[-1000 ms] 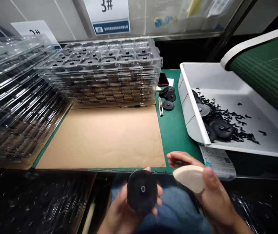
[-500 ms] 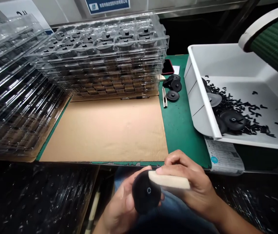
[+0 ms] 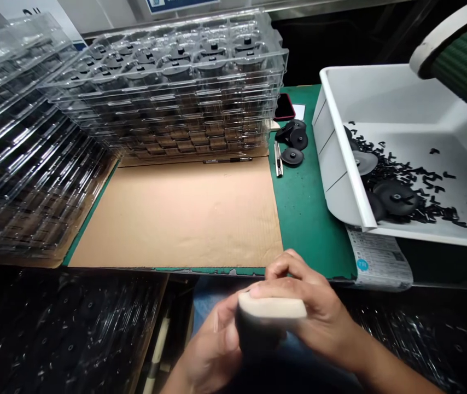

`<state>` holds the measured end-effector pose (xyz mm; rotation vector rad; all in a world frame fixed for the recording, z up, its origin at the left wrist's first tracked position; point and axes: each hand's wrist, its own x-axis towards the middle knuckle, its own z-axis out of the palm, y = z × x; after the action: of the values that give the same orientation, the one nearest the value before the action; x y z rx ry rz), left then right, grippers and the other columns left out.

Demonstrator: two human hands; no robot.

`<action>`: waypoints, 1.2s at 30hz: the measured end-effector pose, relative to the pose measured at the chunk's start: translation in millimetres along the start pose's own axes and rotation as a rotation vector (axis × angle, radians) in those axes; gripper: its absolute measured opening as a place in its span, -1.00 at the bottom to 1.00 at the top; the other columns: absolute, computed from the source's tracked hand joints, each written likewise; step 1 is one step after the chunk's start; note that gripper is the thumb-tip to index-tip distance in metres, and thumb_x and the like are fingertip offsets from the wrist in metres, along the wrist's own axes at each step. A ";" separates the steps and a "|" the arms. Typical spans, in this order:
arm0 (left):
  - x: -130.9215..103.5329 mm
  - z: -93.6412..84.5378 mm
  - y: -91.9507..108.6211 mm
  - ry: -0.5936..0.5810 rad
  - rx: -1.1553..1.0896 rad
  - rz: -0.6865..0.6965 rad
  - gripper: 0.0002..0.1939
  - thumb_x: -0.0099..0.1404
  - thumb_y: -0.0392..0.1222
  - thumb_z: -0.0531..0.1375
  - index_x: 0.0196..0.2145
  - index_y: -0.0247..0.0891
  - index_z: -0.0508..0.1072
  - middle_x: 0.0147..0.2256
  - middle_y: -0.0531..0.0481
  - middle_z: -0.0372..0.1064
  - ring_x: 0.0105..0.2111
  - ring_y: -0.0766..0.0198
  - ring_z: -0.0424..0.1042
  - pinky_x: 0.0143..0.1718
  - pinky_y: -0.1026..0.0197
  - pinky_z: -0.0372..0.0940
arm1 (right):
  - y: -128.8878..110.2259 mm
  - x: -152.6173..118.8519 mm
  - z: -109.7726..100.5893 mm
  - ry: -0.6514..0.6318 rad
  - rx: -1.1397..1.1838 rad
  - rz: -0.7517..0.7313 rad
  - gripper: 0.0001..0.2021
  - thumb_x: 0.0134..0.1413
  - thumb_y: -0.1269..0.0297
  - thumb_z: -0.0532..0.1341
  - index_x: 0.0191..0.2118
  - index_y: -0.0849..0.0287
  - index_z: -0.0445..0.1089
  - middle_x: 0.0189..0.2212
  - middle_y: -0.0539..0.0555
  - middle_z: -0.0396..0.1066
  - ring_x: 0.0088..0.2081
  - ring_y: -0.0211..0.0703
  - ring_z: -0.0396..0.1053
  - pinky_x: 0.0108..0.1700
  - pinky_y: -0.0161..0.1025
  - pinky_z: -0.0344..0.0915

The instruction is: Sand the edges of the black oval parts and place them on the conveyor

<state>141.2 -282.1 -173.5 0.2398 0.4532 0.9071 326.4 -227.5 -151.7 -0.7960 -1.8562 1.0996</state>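
Left hand (image 3: 212, 347) grips a black disc (image 3: 256, 335); right hand (image 3: 326, 312) pinches a cream block (image 3: 274, 307) against its edge. Uneven pressure could scuff the disc.

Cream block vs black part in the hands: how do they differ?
Colour: the cream block is pale; the black part is dark all over what shows.
Grip: the right hand holds the block; the left hand holds the part.
View: the block's broad pale face shows; the part is blurred and partly hidden behind the block.
Shared: both are held near the table's front edge.
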 end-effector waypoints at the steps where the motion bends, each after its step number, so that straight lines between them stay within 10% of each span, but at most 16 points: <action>1: 0.7 -0.5 -1.6 0.000 -0.008 0.005 -0.55 0.14 -0.09 0.36 -0.01 -0.22 0.51 -0.15 -0.11 0.51 -0.18 0.20 0.49 -0.12 0.23 0.33 | -1.7 1.8 1.9 -0.018 0.014 -0.011 -0.66 0.14 0.45 0.27 0.01 -0.04 0.45 -0.28 0.00 0.29 -0.20 -0.25 0.26 -0.14 -0.27 0.27; 6: 0.6 3.2 -1.6 -0.013 0.016 0.050 -0.51 0.13 -0.07 0.35 0.03 -0.16 0.49 -0.20 -0.08 0.53 -0.25 0.21 0.50 -0.18 0.22 0.36 | -7.1 7.2 -1.7 -0.061 0.047 -0.003 -0.74 0.11 0.38 0.32 -0.07 0.00 0.50 -0.33 0.02 0.31 -0.20 -0.22 0.28 -0.15 -0.25 0.30; 17: 8.1 6.2 0.4 0.148 0.130 0.200 -0.41 0.04 -0.16 0.41 0.05 0.01 0.44 0.08 -0.04 0.39 0.06 0.10 0.38 0.11 0.15 0.20 | -18.7 -0.2 22.1 0.299 -0.069 0.001 -0.79 0.09 0.40 0.31 -0.11 0.17 0.45 -0.35 0.02 0.47 -0.33 -0.26 0.36 -0.27 -0.28 0.37; 36: 4.8 0.9 0.9 0.323 0.119 0.194 -0.31 -0.05 -0.05 0.46 0.06 0.03 0.40 0.14 -0.09 0.33 0.06 -0.09 0.38 0.15 -0.11 0.18 | -22.1 -0.7 26.2 0.133 -0.183 -0.105 -0.79 0.17 0.40 0.23 -0.07 0.26 0.43 -0.40 0.10 0.46 -0.38 -0.19 0.35 -0.37 -0.22 0.37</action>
<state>143.5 -277.7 -173.6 0.2491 0.7945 1.1159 301.3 -247.4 -139.5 -0.8438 -1.8811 0.8002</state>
